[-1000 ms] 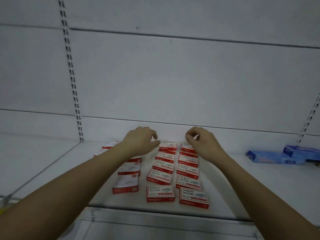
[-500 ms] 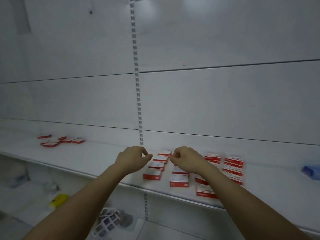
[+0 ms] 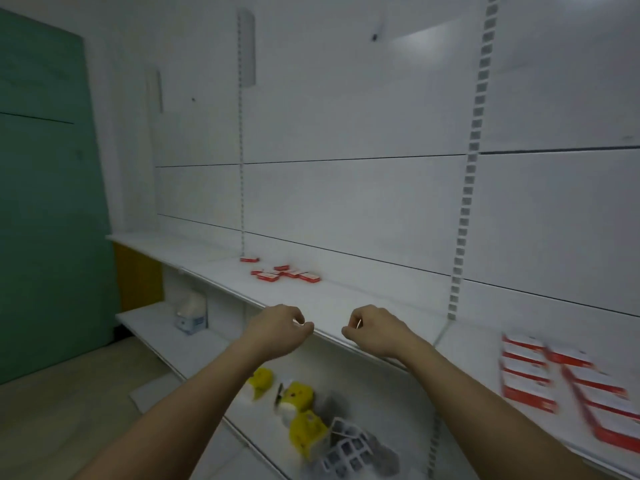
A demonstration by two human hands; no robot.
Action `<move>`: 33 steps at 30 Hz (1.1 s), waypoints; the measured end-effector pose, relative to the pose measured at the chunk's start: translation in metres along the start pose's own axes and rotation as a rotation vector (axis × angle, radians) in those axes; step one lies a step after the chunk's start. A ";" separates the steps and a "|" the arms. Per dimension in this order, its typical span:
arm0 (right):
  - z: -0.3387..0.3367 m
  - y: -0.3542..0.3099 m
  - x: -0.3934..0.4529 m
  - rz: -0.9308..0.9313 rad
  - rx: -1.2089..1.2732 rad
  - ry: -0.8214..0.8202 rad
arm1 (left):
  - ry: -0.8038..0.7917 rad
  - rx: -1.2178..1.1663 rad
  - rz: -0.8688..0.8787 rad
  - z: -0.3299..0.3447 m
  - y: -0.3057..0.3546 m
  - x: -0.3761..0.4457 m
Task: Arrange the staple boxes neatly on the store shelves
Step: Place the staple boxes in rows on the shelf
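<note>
**Empty hands held over the shelf edge**

The left hand (image 3: 277,332) and right hand (image 3: 375,329) are held loosely curled, gripping nothing. Scattered staple boxes (image 3: 285,273) are seen beyond the fingers; arranged rows (image 3: 561,379) lie right of them. Printing is blurred, unreadable.

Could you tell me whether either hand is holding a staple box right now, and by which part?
Nothing is held: the left hand and right hand hover loosely curled, away from the scattered staple boxes.

Yellow packs (image 3: 304,426) beside green wall (image 3: 45,202)
</note>
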State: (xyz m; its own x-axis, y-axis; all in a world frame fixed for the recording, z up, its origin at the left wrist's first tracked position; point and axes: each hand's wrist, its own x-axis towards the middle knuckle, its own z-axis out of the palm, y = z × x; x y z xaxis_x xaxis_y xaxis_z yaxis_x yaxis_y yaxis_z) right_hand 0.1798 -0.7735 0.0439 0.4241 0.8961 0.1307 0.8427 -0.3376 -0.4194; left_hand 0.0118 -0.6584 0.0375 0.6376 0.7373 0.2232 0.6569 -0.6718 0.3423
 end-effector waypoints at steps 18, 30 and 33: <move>0.098 -0.174 0.198 -0.063 -0.073 -0.026 | 0.046 -0.045 -0.094 -0.061 -0.257 0.098; 0.176 -0.195 0.401 -0.027 0.131 -0.026 | -0.037 0.085 -0.027 -0.053 -0.356 0.267; 0.184 -0.195 0.443 -0.011 0.142 0.007 | -0.028 0.065 -0.027 -0.061 -0.378 0.315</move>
State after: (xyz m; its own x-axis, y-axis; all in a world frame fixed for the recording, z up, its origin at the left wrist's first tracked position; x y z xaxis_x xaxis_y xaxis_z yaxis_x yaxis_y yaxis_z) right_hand 0.1423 -0.2580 0.0183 0.4176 0.8974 0.1426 0.7921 -0.2827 -0.5410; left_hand -0.0601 -0.1680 0.0338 0.6294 0.7538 0.1887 0.6986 -0.6552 0.2874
